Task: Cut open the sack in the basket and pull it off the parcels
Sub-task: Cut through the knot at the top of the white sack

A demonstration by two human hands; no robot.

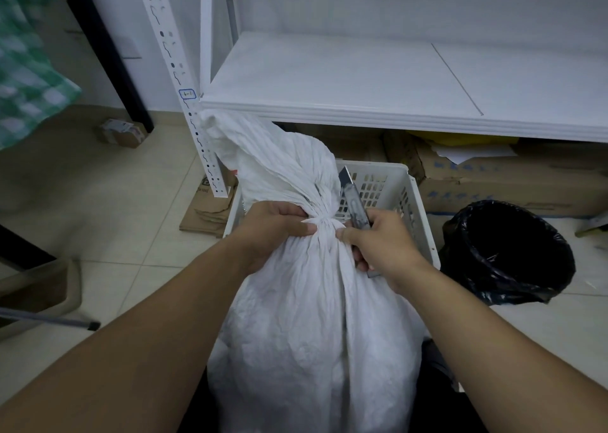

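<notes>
The white sack (306, 317) stands in the slotted basket (418, 208) at centre frame. The left hand (269, 232) grips its tied neck, and the fingers of the right hand (385, 245) clasp a knife (353, 199), blade up, beside the knot. A white shelf (329, 80) overhangs the sack's top, with cardboard boxes (493, 182) beneath and a black-lined bin (506, 251) at right. A blue-outlined label (187, 94) at the shelf's left corner is unreadable.

**Fig. Clearance around the sack in the basket**

The white sack (312, 317) fills the near and left part of the basket (371, 169); only the far right corner is open, walled by perforated sides. At the tied neck the left hand (269, 228) grips from the left and the right hand (383, 246), holding a knife (355, 202), closes the right. Beyond, the shelf board (329, 74) overhangs and its slotted upright (174, 67) stands far left. Cardboard boxes (513, 185) block the space beneath. A black-lined bin (556, 245) stands just right; open tiled floor (108, 208) lies left.
</notes>
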